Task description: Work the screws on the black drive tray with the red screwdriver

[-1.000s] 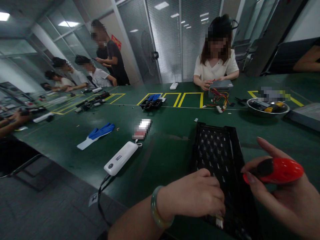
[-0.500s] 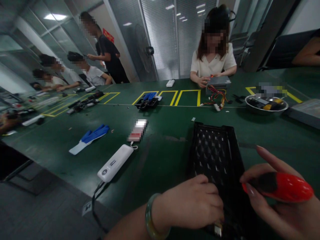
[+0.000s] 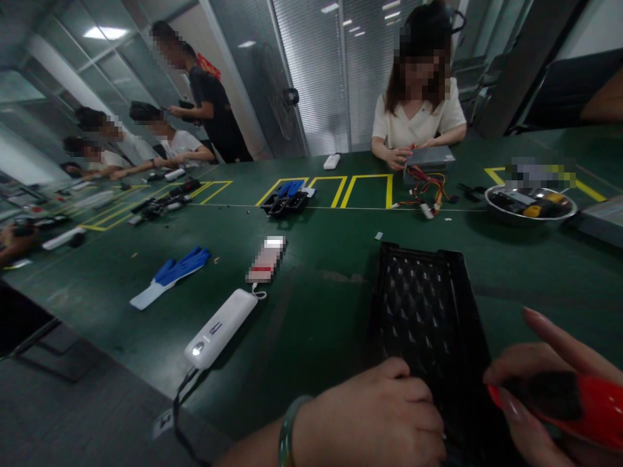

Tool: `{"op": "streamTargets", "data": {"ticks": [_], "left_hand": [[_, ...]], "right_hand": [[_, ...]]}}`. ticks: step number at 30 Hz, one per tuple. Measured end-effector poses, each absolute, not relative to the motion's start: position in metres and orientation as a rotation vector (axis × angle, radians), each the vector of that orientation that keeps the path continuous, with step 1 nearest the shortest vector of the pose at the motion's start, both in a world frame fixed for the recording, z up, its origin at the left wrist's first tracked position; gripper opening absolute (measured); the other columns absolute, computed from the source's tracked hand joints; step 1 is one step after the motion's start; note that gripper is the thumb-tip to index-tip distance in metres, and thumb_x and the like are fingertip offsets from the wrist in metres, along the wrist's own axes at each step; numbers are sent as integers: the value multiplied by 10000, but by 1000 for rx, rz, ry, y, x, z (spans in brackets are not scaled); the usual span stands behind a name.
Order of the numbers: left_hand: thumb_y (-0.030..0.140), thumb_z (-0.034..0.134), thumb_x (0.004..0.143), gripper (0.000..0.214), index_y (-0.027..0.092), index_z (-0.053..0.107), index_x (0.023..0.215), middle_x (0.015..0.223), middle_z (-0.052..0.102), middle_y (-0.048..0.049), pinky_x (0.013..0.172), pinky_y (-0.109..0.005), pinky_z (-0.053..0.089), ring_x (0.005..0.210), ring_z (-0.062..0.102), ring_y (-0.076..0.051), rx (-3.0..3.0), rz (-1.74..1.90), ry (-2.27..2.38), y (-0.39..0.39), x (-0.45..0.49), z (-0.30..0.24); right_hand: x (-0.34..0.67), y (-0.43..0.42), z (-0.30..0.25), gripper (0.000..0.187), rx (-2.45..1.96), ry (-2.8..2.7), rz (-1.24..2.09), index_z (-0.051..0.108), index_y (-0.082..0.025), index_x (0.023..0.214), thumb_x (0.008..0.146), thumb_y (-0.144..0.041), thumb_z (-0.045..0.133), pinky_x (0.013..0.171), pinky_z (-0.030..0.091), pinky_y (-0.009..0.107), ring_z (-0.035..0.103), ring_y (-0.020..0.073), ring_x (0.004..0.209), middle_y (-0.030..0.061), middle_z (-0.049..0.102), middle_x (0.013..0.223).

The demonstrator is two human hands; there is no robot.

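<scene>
A person's bare hands at an oblong black tray point(image 3: 470, 311), which lies on the smooth, dark green tabletop point(image 3: 321, 350) directly in front of the wearer. The tray appears to be plastic, with raised side walls, a notched far edge and a floor textured in staggered, glinting, diamond-like facets. The left hand point(image 3: 379, 415), with a rounded, glossy green bangle point(image 3: 288, 428) at its wrist, lies over the tray's near left side; its fingers are curled inward, and their tips are hidden, so whether they grip anything cannot be told. The right hand point(image 3: 549, 357), at the tray's right side, has thumb and fingers clamped on a red-and-black object point(image 3: 596, 408), bulbous and shiny in its red part, darker and duller where it is pinched; the picture's right edge cuts it off. To the left of the tray lie a smooth white power bank point(image 3: 221, 331), oblong with rounded corners, a short white cable point(image 3: 259, 295) leading to a flat, rectangular phone point(image 3: 267, 259), and a limp glove point(image 3: 180, 269) with a blue coated palm and a white cuff. Beyond the tray, to the right, stands a round, shiny metal bowl point(image 3: 530, 216) of mixed items; across the tabletop, a seated co-worker point(image 3: 418, 120) handles a grey, box-shaped metal unit point(image 3: 438, 155) trailing multicoloured wires point(image 3: 428, 185).
</scene>
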State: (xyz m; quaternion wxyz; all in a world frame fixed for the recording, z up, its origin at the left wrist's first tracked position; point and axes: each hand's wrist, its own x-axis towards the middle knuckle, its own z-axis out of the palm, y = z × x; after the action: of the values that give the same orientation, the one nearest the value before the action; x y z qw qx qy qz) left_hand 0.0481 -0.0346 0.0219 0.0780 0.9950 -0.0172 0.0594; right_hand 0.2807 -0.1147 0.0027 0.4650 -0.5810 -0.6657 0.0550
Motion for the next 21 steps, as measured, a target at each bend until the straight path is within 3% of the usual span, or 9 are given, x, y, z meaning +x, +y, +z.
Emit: {"op": "streamTargets", "data": {"ticks": [8, 15, 17, 18, 21], "left_hand": [[205, 512, 988, 207, 210, 690, 881, 959, 679, 3, 766, -369, 347, 925, 546, -172, 2984, 209, -68, -37, 49, 23], [329, 544, 976, 241, 191, 682, 835, 876, 658, -12, 801, -373, 323, 899, 539, -174, 2962, 200, 74, -40, 53, 19], [359, 552, 971, 254, 189, 683, 834, 869, 664, -9, 826, -372, 319, 904, 545, -171, 2941, 200, 97, -41, 55, 19], [362, 565, 964, 240, 192, 687, 847, 885, 672, -8, 842, -372, 317, 926, 549, -173, 2925, 186, 108, -41, 55, 18], [321, 567, 969, 155, 238, 693, 1003, 999, 699, 16, 884, -379, 299, 1004, 552, -174, 2877, 145, 81, -39, 56, 16]], "right_hand": [[280, -114, 8, 726, -1398, -1680, 147, 390, -213, 1495, 812, -291, 625, 633, 621, 329, 675, 196, 630, 7, 664, 755], [271, -109, 23, 773, -1344, -1700, 188, 328, -226, 1516, 800, -216, 618, 580, 589, 308, 655, 173, 611, -4, 652, 769], [269, -110, 26, 817, -1325, -1685, 231, 296, -255, 1526, 786, -182, 637, 654, 594, 331, 651, 172, 639, -11, 655, 795], [268, -111, 27, 837, -1330, -1695, 238, 286, -265, 1528, 777, -162, 642, 769, 599, 369, 659, 177, 679, -16, 661, 813], [267, -114, 29, 877, -1371, -1712, 198, 289, -232, 1518, 737, -154, 680, 961, 549, 438, 674, 201, 775, -6, 670, 846]]}}
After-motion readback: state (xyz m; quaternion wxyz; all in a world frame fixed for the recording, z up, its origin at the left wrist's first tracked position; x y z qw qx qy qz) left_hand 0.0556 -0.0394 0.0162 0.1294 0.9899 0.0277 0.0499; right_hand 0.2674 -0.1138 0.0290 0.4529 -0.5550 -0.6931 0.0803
